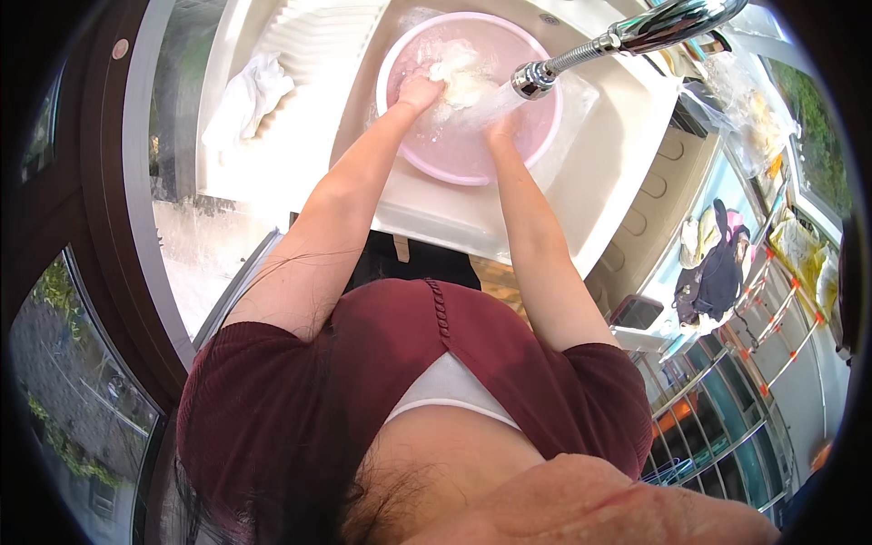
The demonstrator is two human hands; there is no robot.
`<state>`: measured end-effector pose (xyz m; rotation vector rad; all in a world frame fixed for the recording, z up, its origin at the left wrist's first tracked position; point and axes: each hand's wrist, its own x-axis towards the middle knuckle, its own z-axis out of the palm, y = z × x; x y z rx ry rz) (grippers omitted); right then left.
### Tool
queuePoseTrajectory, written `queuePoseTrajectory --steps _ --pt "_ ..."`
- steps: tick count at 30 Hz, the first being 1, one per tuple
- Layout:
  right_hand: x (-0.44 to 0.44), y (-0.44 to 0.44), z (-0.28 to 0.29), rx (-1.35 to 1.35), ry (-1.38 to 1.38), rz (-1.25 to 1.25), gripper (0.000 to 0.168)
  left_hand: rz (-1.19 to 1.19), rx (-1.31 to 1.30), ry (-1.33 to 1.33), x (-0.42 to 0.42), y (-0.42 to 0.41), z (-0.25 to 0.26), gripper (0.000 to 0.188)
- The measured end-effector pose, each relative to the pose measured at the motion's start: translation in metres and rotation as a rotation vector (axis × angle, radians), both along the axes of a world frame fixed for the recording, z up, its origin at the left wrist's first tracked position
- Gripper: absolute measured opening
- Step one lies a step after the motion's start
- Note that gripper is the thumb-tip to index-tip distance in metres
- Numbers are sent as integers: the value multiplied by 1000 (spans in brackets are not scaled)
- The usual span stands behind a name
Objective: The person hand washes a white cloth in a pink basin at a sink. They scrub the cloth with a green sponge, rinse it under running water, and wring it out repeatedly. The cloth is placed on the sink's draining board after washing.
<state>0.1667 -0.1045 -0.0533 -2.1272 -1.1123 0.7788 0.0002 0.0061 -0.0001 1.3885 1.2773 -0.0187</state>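
A round pink plastic basin point(477, 178) stands in a white laundry sink point(436, 214), with water in it. Pale wet cloth point(463, 73) lies bunched in the water toward the far side. My left hand point(424, 92) is at the left edge of that cloth, its fingers partly hidden, so I cannot tell whether it grips. On the right, my right hand point(503, 127) is down in the basin below the stream, blurred by water. From the chrome faucet head point(533, 80) a spray of water falls between my hands.
Crumpled white cloth point(255, 95) rests on the ribbed washboard point(313, 41) left of the basin. The faucet's flexible neck point(582, 54) reaches in from the upper right. Farther right are a phone point(637, 312), a bundle of dark garments point(712, 272) and a metal rack point(722, 436).
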Motion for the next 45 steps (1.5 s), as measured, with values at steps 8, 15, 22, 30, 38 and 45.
queuePoseTrajectory --steps 8,15,22,30,38,45 --pt "-55 26 153 90 204 259 41 807 -814 -774 5 -14 21 52" --pt "-48 44 120 107 -36 95 36 731 -431 -592 23 -33 26 54" --pt "25 38 89 86 -590 270 62 -264 251 232 -1 -3 53 75" --pt "13 14 -1 -218 -750 532 77 -760 532 719 20 -21 -12 52" --pt "-3 3 74 -67 -287 567 87 -383 519 177 -4 4 110 32" --pt "-68 52 61 447 -328 259 52 -233 420 -347 -34 28 214 35"
